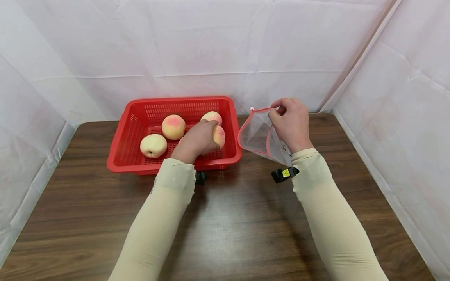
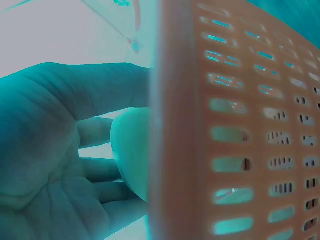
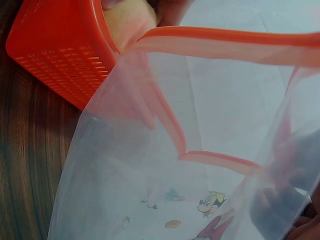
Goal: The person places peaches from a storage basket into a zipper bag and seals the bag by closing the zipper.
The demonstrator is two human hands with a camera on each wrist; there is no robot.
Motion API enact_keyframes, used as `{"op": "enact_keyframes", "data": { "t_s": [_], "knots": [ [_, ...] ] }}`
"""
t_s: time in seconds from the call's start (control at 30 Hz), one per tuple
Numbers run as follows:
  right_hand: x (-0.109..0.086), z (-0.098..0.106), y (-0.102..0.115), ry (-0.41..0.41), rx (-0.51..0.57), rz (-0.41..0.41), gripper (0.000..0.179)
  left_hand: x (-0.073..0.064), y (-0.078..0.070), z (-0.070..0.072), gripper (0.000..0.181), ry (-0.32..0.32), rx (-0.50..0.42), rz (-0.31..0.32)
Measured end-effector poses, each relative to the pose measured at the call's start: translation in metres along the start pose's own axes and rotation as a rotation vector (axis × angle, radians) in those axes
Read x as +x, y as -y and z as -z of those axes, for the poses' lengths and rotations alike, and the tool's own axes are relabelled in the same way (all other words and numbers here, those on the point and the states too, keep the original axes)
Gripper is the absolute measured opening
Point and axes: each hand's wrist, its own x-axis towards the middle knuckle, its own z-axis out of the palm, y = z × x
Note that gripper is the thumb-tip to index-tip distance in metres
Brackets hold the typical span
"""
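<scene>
My left hand (image 1: 200, 138) grips a yellow-pink peach (image 1: 219, 137) at the right end of a red plastic basket (image 1: 116, 150). In the left wrist view, the basket's slotted wall (image 2: 180, 125) hides part of that peach (image 2: 130, 150) and the fingertips. With its thumb and fingers, my right hand (image 1: 291, 121) pinches the red-trimmed edge of a clear zip bag (image 1: 256, 134). The bag hangs with its mouth spread; cartoon prints show on the film in the right wrist view. Another peach (image 1: 212, 117) lies just behind the left hand.
A pink-topped peach (image 1: 174, 127) and a pale cream fruit (image 1: 153, 145) sit farther left in the basket. Everything rests on a dark wooden table (image 1: 228, 218). White sheeting (image 1: 197, 47) closes off the back and both sides.
</scene>
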Motion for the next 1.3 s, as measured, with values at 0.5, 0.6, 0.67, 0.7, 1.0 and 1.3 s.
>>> {"op": "enact_keyframes", "data": {
  "t_s": [0.5,0.6,0.67,0.7,1.0,1.3],
  "knots": [
    [0.001,-0.001,0.001,-0.023,-0.006,0.017,0.023,-0.012,-0.009,0.012,0.082,-0.010,-0.056,0.033],
    [0.001,-0.002,0.002,-0.029,-0.007,0.022,0.022,-0.014,-0.011,0.013,0.083,-0.033,-0.059,0.031],
    [0.001,-0.002,0.002,-0.029,-0.004,0.018,0.022,-0.016,-0.012,0.013,0.083,-0.053,-0.061,0.028],
    [0.000,-0.002,0.003,-0.028,-0.003,0.016,0.022,-0.016,-0.013,0.013,0.083,-0.065,-0.061,0.022],
    [0.000,-0.003,0.004,-0.027,0.013,-0.007,0.020,-0.021,-0.023,0.015,0.083,-0.109,-0.095,-0.018],
    [-0.001,-0.003,0.006,-0.034,0.026,-0.001,0.017,-0.019,-0.029,0.011,0.068,-0.183,-0.234,-0.102]
  ]
}}
